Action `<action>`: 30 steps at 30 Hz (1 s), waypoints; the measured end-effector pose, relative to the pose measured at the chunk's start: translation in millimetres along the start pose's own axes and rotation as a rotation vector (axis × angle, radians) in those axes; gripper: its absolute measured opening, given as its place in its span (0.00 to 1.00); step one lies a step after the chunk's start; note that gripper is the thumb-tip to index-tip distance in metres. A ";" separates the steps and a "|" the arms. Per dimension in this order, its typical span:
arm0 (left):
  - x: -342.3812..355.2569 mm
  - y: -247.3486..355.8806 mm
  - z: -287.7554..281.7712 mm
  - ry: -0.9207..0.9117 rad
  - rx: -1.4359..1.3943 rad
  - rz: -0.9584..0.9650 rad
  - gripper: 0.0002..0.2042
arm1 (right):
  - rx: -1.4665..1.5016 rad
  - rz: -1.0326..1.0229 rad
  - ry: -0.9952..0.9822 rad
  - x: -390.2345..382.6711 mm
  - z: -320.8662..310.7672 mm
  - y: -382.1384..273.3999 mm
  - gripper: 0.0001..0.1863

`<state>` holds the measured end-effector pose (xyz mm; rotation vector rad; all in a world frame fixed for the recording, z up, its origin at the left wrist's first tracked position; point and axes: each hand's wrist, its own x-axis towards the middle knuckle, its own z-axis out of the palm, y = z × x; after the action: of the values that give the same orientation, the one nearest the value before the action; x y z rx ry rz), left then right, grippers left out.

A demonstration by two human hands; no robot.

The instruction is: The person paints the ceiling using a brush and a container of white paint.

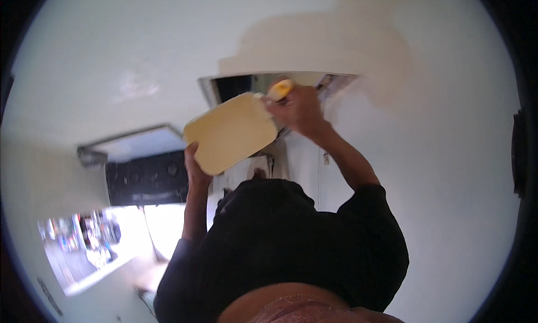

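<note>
My left hand (196,165) grips the lower left edge of a flat, cream-coloured tray-like panel (231,133) with rounded corners, held tilted in front of me. My right hand (302,113) is closed round a tool with a yellow-orange handle end (280,90). That fist is at the panel's upper right corner, where the tool's working part is hidden or too blurred to name. Behind both hands, a recessed opening (208,91) shows in the pale surface, partly covered by the panel and my right hand.
A smooth pale wall (426,155) spreads round the opening. At the left are a black box-like unit (147,180) and a light flat panel with a dark frame (134,146). Lower left, a bright opening (84,239) shows many blurred, colourful items. A dark object (519,154) sits at the right rim.
</note>
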<state>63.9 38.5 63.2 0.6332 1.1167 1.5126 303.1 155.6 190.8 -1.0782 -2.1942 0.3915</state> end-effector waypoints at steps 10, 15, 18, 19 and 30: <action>11.9 -6.9 12.7 -0.128 -0.175 -0.005 0.27 | 0.131 -0.197 -0.046 -10.5 -38.9 -26.9 0.11; 14.1 3.7 30.1 -0.083 -0.279 -0.059 0.26 | 0.327 -0.162 -0.305 -19.9 -41.5 -28.8 0.11; 14.8 2.5 25.9 -0.103 -0.185 0.030 0.26 | 0.392 -0.108 -0.276 -14.4 -42.3 -34.8 0.12; 16.2 3.1 25.0 -0.140 -0.234 -0.017 0.26 | 0.405 -0.114 -0.290 -10.6 -38.6 -33.5 0.12; 18.2 0.4 30.6 -0.300 -0.148 -0.169 0.26 | 0.219 -0.284 -0.103 6.1 -24.2 -11.1 0.13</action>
<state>85.3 65.3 73.0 0.6237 0.8011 1.2925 310.0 153.1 217.0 -0.6307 -2.2901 0.5528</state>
